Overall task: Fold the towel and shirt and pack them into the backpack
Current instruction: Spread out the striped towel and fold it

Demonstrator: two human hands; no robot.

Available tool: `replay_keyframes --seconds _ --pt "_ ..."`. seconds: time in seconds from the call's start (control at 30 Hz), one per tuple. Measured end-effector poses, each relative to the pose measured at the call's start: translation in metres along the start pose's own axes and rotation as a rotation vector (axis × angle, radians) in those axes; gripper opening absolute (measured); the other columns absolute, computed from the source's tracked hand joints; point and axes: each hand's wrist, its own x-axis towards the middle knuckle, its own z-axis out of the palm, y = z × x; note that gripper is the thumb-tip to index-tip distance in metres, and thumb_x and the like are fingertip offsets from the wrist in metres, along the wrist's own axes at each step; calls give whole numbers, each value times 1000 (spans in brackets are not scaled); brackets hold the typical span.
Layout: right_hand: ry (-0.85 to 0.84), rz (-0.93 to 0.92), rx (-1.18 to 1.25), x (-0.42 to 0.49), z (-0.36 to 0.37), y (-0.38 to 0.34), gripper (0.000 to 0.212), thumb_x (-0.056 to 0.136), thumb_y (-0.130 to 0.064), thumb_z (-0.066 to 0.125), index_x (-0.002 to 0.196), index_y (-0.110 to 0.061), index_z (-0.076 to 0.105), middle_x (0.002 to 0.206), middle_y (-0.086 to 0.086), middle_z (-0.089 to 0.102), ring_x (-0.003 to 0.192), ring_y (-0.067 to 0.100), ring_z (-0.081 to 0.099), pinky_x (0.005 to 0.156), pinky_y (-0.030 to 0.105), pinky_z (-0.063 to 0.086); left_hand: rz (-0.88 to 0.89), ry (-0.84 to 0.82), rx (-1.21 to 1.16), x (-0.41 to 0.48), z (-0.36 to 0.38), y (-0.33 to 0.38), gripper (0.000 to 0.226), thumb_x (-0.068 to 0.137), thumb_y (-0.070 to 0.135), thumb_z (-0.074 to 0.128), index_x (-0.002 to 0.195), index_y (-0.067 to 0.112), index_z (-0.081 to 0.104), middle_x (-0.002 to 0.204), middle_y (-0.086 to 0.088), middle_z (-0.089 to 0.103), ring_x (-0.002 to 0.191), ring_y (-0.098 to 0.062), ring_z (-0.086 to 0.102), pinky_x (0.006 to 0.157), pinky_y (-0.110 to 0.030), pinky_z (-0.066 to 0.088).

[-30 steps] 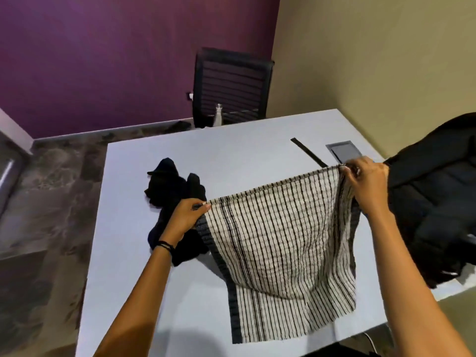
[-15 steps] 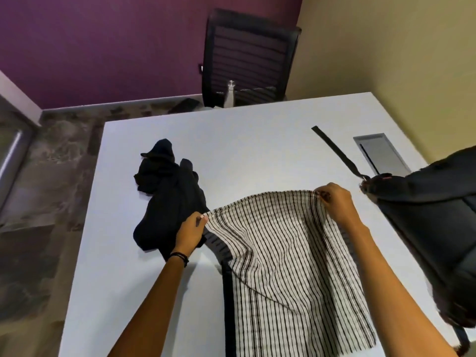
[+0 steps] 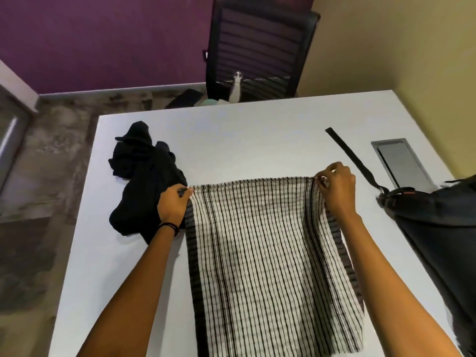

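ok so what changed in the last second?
The towel, held up hanging a second ago, has come down and now lies spread on the table. Left hand and right hand still pinch its far corners. The black shirt stays crumpled at left, the backpack at right.

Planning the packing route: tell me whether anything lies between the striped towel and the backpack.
Nothing visible does: bare table separates the towel from the backpack, with only its strap nearby; the shirt lies opposite.

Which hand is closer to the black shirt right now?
Left. The left hand pinches a towel corner overlapping the shirt's edge; the right hand pinches the other corner, across the towel from it.
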Motion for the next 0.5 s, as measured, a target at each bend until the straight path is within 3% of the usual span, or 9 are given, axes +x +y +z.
replay_keyframes --seconds 0.1,0.17,0.23,0.27,0.33,0.37,0.43,0.5 --pt "-45 79 95 14 12 -2 19 86 1 60 103 0 67 102 17 55 87 34 57 71 31 39 -49 -7 -157 15 10 3 22 93 19 57 93 -1 64 76 -18 65 59 -21 61 64 -37 54" --pt "-72 124 210 19 17 -3 31 89 4 54 119 0 59 120 18 50 98 32 57 80 29 43 -124 -47 -366 18 18 2 21 94 9 53 112 -2 58 88 -20 65 62 -19 60 66 -35 56" --pt "-93 147 302 18 15 -2 44 92 4 48 135 -4 46 141 19 37 121 30 46 98 32 39 -76 -92 -390 13 23 0 43 93 5 53 135 3 43 102 -12 62 77 -20 58 69 -21 52" --pt "-109 149 324 14 13 -1 47 92 3 47 138 -6 41 146 19 31 129 29 38 104 35 34 -10 -122 -365 5 26 -2 53 92 4 55 141 7 36 117 -12 57 92 -20 58 76 -18 51" --pt "-134 180 349 -2 8 5 48 93 3 46 139 -6 40 149 18 28 135 29 31 109 36 28 147 -188 -309 -22 30 -8 62 91 1 56 146 10 28 151 -11 28 129 -19 41 104 -25 39" --pt "-135 219 348 -16 7 10 46 93 3 46 138 -6 42 148 18 29 135 29 31 109 34 27 234 -211 -265 -42 32 -13 63 91 1 55 146 11 28 156 -7 17 139 -16 27 111 -26 28" --pt "-106 309 336 -54 8 20 42 92 4 45 134 -4 47 143 19 36 132 30 36 106 28 26 321 -244 -180 -88 36 -29 60 93 4 52 146 18 28 158 1 9 142 -6 13 114 -19 17" --pt "-63 411 321 -103 13 33 39 91 6 46 129 -2 50 135 21 41 125 32 42 102 29 31 240 -214 -133 -137 36 -50 55 94 8 52 143 19 31 154 1 19 137 -4 20 114 -25 22"
